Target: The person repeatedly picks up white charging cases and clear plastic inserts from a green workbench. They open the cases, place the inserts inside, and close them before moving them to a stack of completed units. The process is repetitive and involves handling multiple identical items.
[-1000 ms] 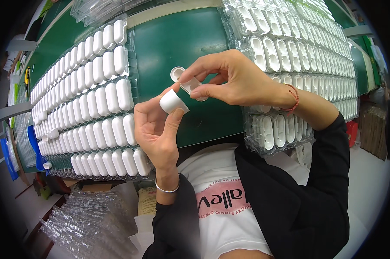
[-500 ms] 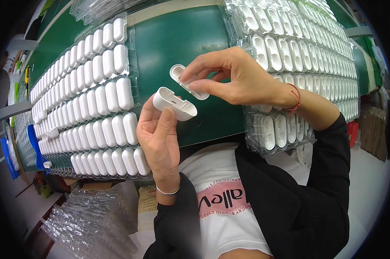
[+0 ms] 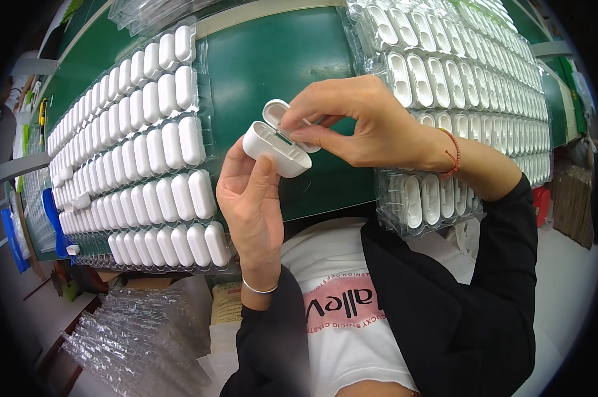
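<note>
Case body (image 3: pixel 276 156) and lid (image 3: pixel 272 114) were held above the green table (image 3: pixel 279 53). Leftmost, clear trays (image 3: pixel 203 86) bore rounded white pieces (image 3: pixel 156 153). The left hand (image 3: pixel 251 198) pinched the body, tilted down toward the right. Just beside it, the right hand (image 3: pixel 345 122) pinched the lid, partly covering it. Farther right, see-through trays (image 3: pixel 360 49) bore hollow white pieces (image 3: pixel 398 81).

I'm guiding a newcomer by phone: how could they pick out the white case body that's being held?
Find the green tabletop just right of the left bank of white parts. Above it, the left hand grips the case body, its opening showing. It is deeper than the shallow lid in the right hand.
</note>
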Demonstrator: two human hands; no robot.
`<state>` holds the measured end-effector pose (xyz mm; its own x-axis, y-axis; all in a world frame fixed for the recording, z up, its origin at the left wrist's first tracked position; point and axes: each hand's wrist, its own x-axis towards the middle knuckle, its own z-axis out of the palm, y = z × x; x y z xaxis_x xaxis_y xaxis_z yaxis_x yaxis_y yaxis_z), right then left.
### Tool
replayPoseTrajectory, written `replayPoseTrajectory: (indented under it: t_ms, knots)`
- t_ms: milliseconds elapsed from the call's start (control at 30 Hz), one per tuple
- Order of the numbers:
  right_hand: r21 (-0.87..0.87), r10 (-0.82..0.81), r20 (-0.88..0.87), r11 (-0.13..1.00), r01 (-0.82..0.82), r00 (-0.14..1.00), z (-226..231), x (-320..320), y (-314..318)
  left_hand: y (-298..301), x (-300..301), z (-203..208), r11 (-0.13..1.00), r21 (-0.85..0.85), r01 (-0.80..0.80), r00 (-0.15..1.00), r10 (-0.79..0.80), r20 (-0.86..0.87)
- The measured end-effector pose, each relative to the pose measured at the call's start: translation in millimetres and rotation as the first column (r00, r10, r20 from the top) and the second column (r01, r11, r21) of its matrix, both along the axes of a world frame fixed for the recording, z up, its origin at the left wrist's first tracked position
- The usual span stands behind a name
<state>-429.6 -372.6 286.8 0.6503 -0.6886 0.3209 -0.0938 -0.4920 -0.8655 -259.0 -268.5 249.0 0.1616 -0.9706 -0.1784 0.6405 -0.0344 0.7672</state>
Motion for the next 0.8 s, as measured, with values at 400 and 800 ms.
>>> replayPoseTrajectory:
  t_ms: [400, 800]
  knots:
    - [-0.266, -0.089, -0.053, 0.961, 0.072, 0.995, -5.7, -0.3, 8.6, -0.4, -7.9, -3.4, 1.000, -0.016, 0.007, 0.999, -0.008, -0.035]
    - [-0.061, -0.048, 0.033, 0.997, 0.050, 0.998, -1.7, 3.3, 6.8, 2.1, -11.3, 1.4, 1.000, -0.001, -0.010, 0.987, 0.010, -0.162]
